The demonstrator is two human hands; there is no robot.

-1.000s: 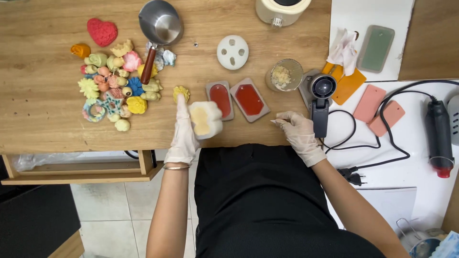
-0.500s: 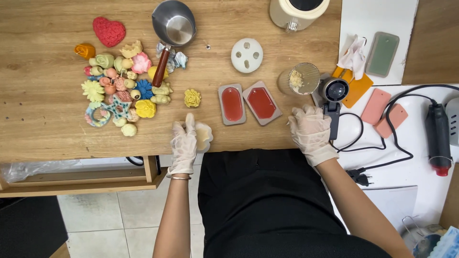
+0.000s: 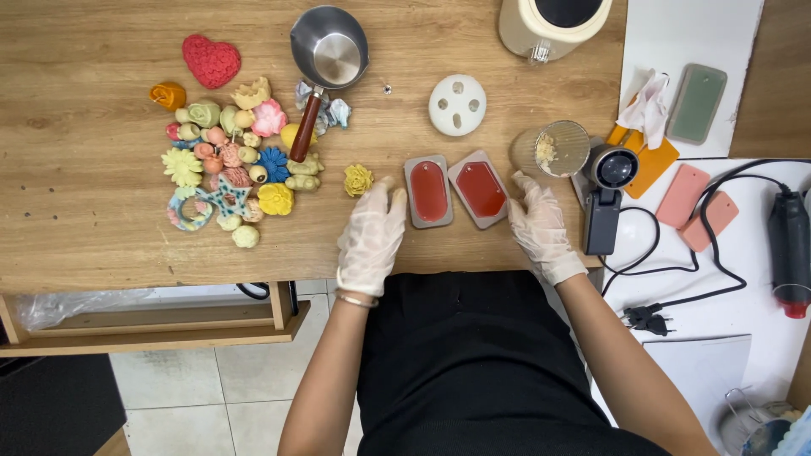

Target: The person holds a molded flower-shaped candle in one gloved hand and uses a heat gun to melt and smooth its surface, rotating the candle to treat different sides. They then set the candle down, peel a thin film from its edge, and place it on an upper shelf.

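Two grey oblong moulds filled with red wax, the left mould (image 3: 429, 191) and the right mould (image 3: 480, 188), lie side by side on the wooden table (image 3: 101, 236). My left hand (image 3: 372, 236), in a thin white glove, rests flat on the table just left of the left mould, fingers apart and empty. My right hand (image 3: 538, 226), also gloved, lies flat just right of the right mould, holding nothing. A small yellow flower-shaped piece (image 3: 357, 179) sits beyond my left fingertips.
A heap of coloured wax shapes (image 3: 228, 169) and a red heart (image 3: 211, 61) lie at left. A steel saucepan (image 3: 328, 51), a white round mould (image 3: 457, 105), a glass of flakes (image 3: 552, 149), a cream pot (image 3: 553, 24), a black device (image 3: 606, 196) and a heat gun (image 3: 791, 250) stand around.
My left hand held a pale yellow block a second ago; now it is empty and flat on the table. Both hands have settled on either side of the two red moulds.
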